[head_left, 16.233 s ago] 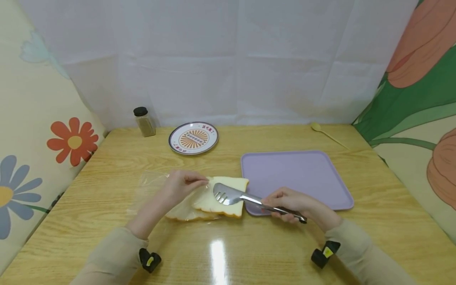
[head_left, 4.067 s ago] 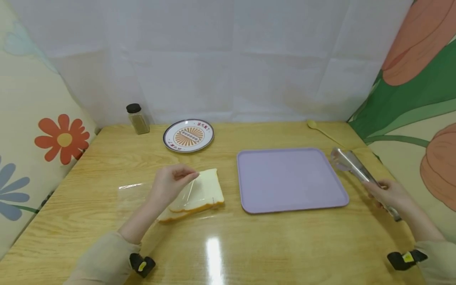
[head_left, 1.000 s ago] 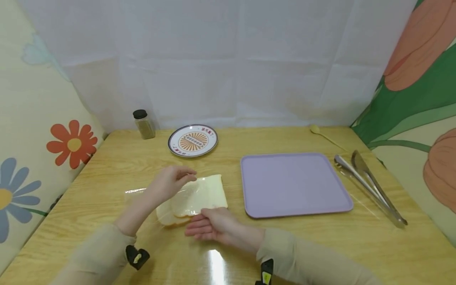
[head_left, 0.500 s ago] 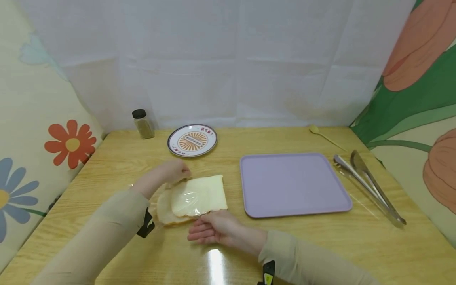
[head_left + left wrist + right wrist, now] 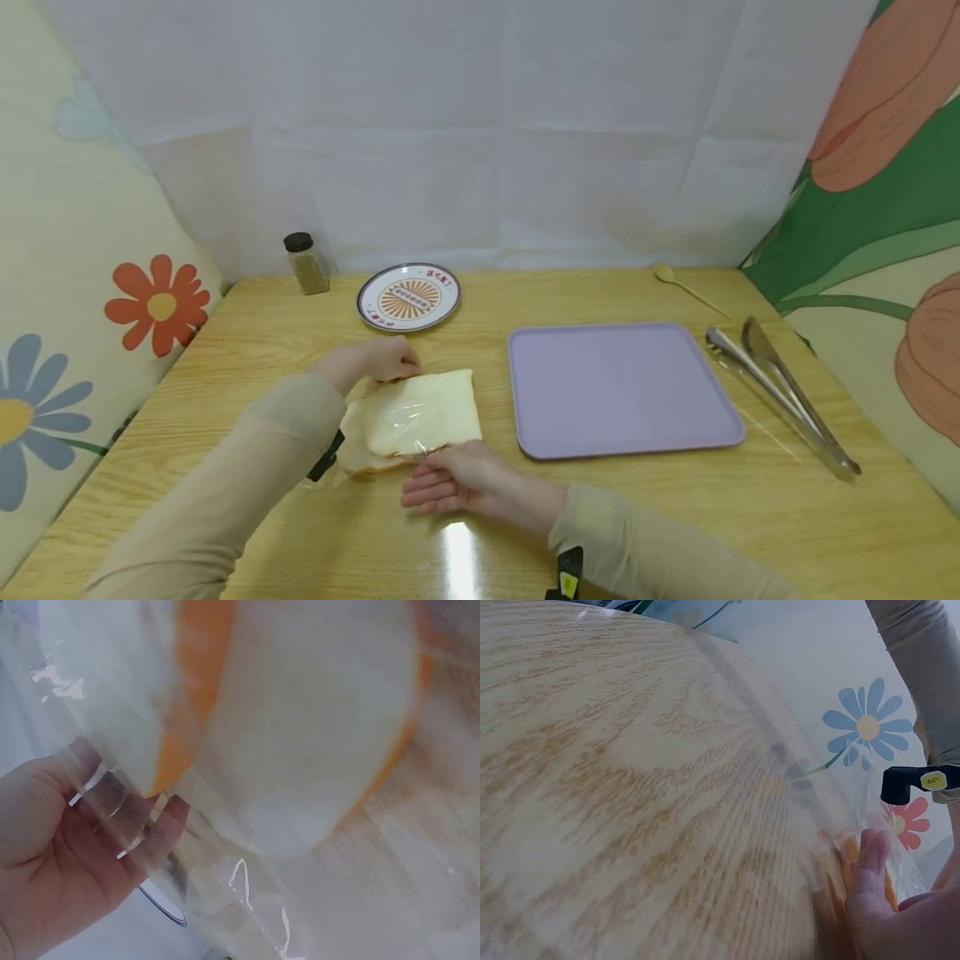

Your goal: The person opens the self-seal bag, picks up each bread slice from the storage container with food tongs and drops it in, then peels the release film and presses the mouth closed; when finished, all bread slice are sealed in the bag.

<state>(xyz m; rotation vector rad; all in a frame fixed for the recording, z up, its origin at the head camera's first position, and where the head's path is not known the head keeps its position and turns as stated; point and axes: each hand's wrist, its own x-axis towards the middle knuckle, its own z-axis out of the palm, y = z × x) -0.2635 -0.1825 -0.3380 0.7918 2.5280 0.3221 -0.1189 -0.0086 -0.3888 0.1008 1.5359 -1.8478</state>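
Two overlapping slices of white bread lie in a clear plastic bag (image 5: 255, 907) on the table. The upper slice (image 5: 453, 404) is to the right, and the lower slice (image 5: 354, 437) shows at its left. At the far edge of the bread, my left hand (image 5: 390, 358) grips the plastic with bent fingers, which show through the film in the left wrist view. My right hand (image 5: 465, 479) is palm up at the near edge, pinching the bag by the thumb while its other fingers extend. In the right wrist view, the thumb (image 5: 870, 862) presses close to the crust.
Right of the bread lies a lavender tray (image 5: 622, 392). Metal tongs (image 5: 783, 396) rest beyond it, spread apart, near a yellow spoon (image 5: 690, 290). Toward the back stand a patterned plate (image 5: 409, 297) and a black-lidded spice jar (image 5: 307, 265).
The tongs, earlier in my right hand, now lie at the table's right side. That hand has come to the bag's near edge. My left hand has shifted to the far edge.
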